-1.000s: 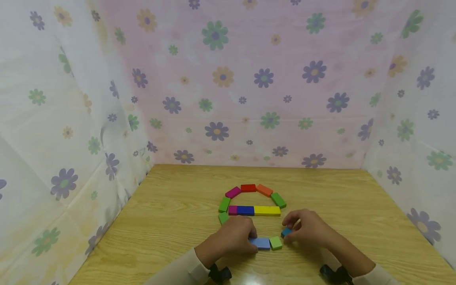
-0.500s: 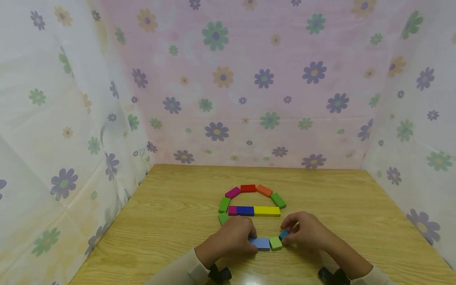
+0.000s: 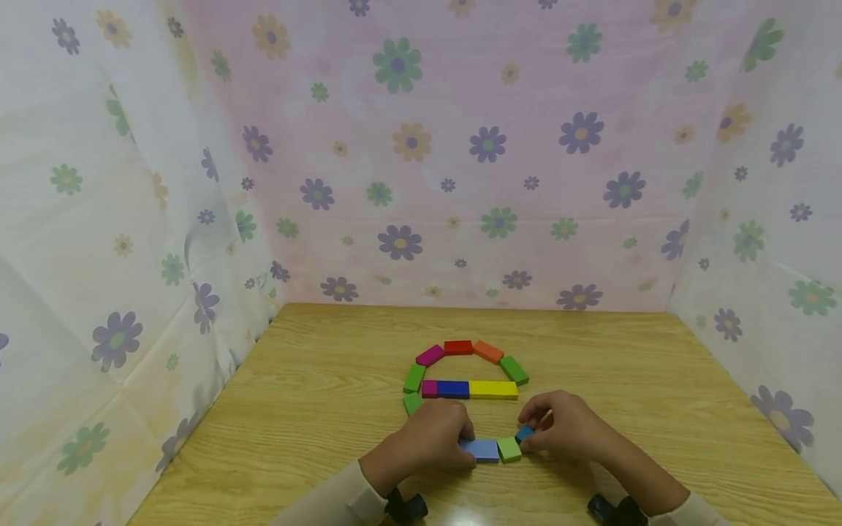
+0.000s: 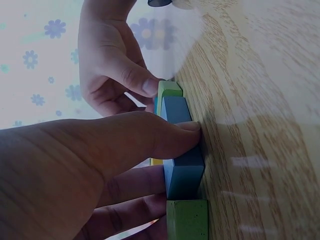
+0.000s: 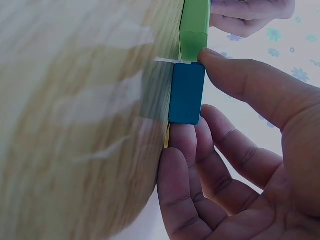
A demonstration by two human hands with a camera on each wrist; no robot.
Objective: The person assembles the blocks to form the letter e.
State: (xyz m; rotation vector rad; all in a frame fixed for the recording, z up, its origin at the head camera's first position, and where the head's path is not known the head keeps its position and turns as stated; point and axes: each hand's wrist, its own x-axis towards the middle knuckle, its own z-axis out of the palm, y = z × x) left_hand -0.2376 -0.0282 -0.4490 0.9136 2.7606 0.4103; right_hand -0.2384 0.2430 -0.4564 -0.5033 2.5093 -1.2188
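Note:
My left hand [image 3: 435, 435] holds a light blue block [image 3: 487, 450] by its long sides, thumb on the near face. Against one end of it, in the left wrist view, is a green block [image 4: 187, 220]; a small lime-green block [image 3: 509, 449] sits at its right end. My right hand [image 3: 567, 425] pinches a small blue block [image 5: 187, 93] right beside the lime-green one, thumb tip at the corner where the two meet and fingertips at the block's other end. All of these lie on the wooden table, and the left hand hides part of the row in the head view.
Beyond the hands, an arch of blocks includes magenta, red [image 3: 458, 348], orange [image 3: 489, 351] and green [image 3: 514, 370] ones. A straight bar of magenta, dark blue [image 3: 453, 389] and yellow [image 3: 493, 389] blocks crosses under it. Flowered cloth [image 3: 460, 161] surrounds the wooden table [image 3: 316, 380].
My right hand has moved slightly left with the small blue block, bringing it up to the lime-green block, then stayed there. The left hand has kept its place.

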